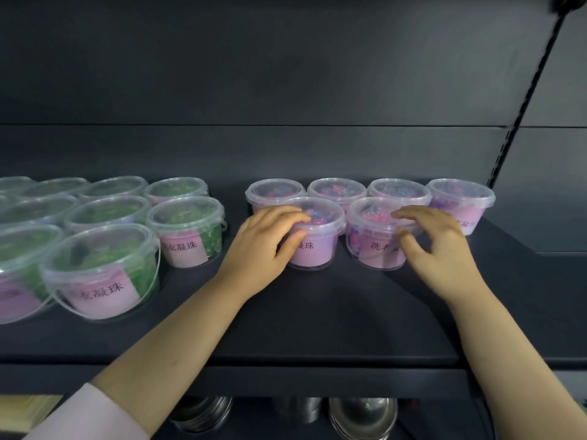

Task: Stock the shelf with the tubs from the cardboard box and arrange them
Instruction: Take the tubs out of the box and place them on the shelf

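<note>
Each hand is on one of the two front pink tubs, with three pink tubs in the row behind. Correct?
No: the head view shows four pink tubs in the back row, not three. The left hand is on the front left tub, the right hand on the front right tub.

Fig. Arms as we recorded them from the head camera. We noted two bare hands, the left hand and the right hand, each running into an uncovered forearm. On the left arm we saw a pale pink sleeve of plain, smooth fabric, its edge crossing the arm at lower left. The right forearm showed uncovered up to the frame's edge.
</note>
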